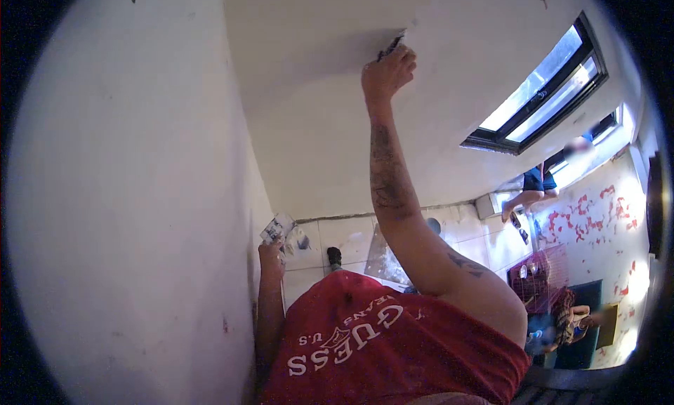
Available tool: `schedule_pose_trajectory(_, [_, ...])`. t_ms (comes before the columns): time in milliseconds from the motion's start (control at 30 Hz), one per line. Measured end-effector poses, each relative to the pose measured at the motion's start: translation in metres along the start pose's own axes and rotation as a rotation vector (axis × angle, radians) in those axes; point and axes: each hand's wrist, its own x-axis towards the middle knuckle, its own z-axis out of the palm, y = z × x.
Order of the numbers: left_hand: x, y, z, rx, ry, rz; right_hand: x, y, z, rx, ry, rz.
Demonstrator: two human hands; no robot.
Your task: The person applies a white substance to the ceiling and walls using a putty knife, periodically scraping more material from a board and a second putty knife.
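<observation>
My right hand [388, 74] is raised at arm's length, fingers closed around a putty knife [392, 45]. Its blade edge meets the pale wall [316, 124], and a greyish smear lies to its left. Low at the left, my left hand [272, 256] grips a flat plate [279, 228] smeared with white and dark putty-like material. That hand is close to the side wall [140, 194]. Most of the fingers on the left hand are too small to make out.
A dark-framed window [537, 89] stands open in the wall at right. Tiles [358, 233] cover the floor, with a whitish sheet [382, 257] beneath my arm. Farther right are a person [537, 180], a pink wire cage [540, 279] and another seated person [572, 324].
</observation>
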Motion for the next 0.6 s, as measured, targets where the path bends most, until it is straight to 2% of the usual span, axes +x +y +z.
schedule_pose_trajectory(67, [0.000,0.007,0.006,-0.200,0.075,-0.155,-0.014,-0.023,0.008,-0.071,-0.051,0.009])
schedule_pose_trajectory(167, [-0.002,0.019,0.011,-0.127,0.113,-0.253,-0.073,-0.038,0.034,-0.106,-0.055,-0.228])
schedule_pose_trajectory(233, [-0.008,0.017,0.012,0.174,-0.006,0.098,-0.106,-0.053,0.020,0.044,-0.258,-0.306])
schedule_pose_trajectory(300, [-0.009,0.020,0.014,0.170,-0.018,0.113,-0.118,-0.054,0.003,0.174,-0.339,-0.289])
schedule_pose_trajectory(333, [-0.006,0.021,0.016,0.013,0.035,-0.048,-0.116,-0.052,0.000,0.234,-0.370,-0.263])
schedule_pose_trajectory(367, [-0.004,0.021,0.016,-0.149,0.093,-0.211,-0.108,-0.048,-0.003,0.222,-0.364,-0.244])
schedule_pose_trajectory(433, [-0.003,0.016,0.013,-0.163,0.092,-0.163,-0.084,-0.027,-0.016,0.195,-0.367,-0.214])
schedule_pose_trajectory(500, [-0.004,0.007,0.013,-0.169,0.097,-0.164,-0.045,-0.002,-0.010,0.106,-0.112,-0.147])
schedule_pose_trajectory(600, [-0.001,-0.004,0.009,-0.150,0.098,-0.216,0.016,0.017,-0.012,0.012,-0.034,-0.028])
